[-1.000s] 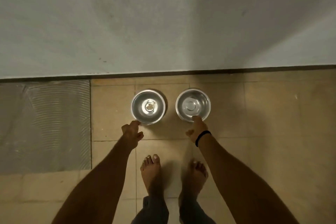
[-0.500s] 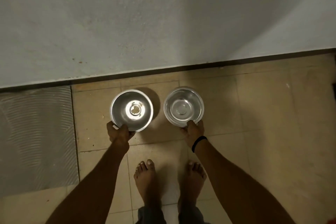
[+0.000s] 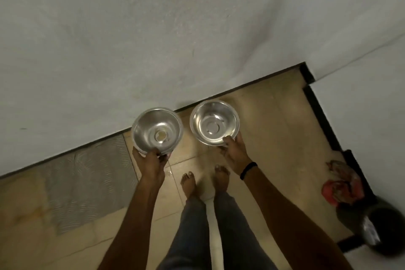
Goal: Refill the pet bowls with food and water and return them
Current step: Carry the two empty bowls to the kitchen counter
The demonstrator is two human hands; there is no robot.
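Two round steel pet bowls are held up off the floor in front of me. My left hand grips the near rim of the left bowl, which has a small smear of residue at its bottom. My right hand, with a black band on the wrist, grips the near rim of the right bowl, which looks bare inside. Both bowls are level and apart from each other, near the grey wall.
Beige floor tiles lie below, with a grey ribbed patch at the left. My bare feet stand under the bowls. At the right are a red crumpled cloth and a dark round container by a wall corner.
Both hands went from touching the bowls on the floor to gripping their rims and lifting them. The view has risen and swung right, showing the corner.
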